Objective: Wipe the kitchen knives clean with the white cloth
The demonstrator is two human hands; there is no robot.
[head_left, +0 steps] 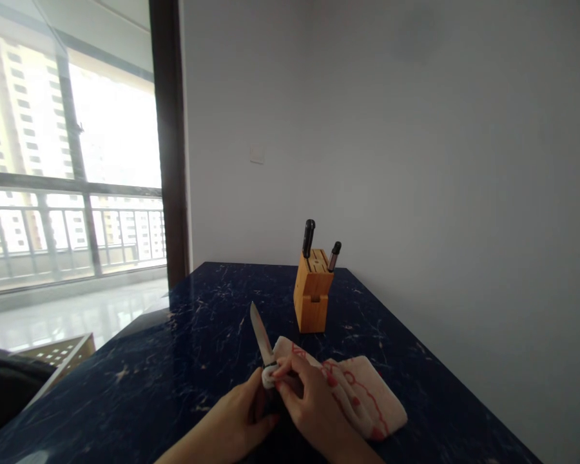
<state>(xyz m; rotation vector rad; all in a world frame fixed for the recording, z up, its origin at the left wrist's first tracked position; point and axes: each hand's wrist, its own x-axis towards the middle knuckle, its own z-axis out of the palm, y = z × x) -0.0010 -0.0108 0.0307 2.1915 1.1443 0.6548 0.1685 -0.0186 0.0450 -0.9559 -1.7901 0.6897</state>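
A kitchen knife [261, 332] points away from me over the table, its blade tilted up and to the left. My left hand [239, 412] is closed round its dark handle, most of which the fingers hide. At the base of the blade, my right hand [307, 403] pinches a white bit of cloth against the knife. A white towel [372, 393] with red markings lies rumpled beside and partly behind that hand. Whether the pinched bit belongs to this towel is hidden by my fingers.
A wooden knife block [312, 296] stands beyond my hands, holding a black-handled knife [309, 237] and another black-tipped handle [335, 256]. The dark blue marbled table [212, 309] meets a grey wall on the right. A chair [62, 361] stands at lower left.
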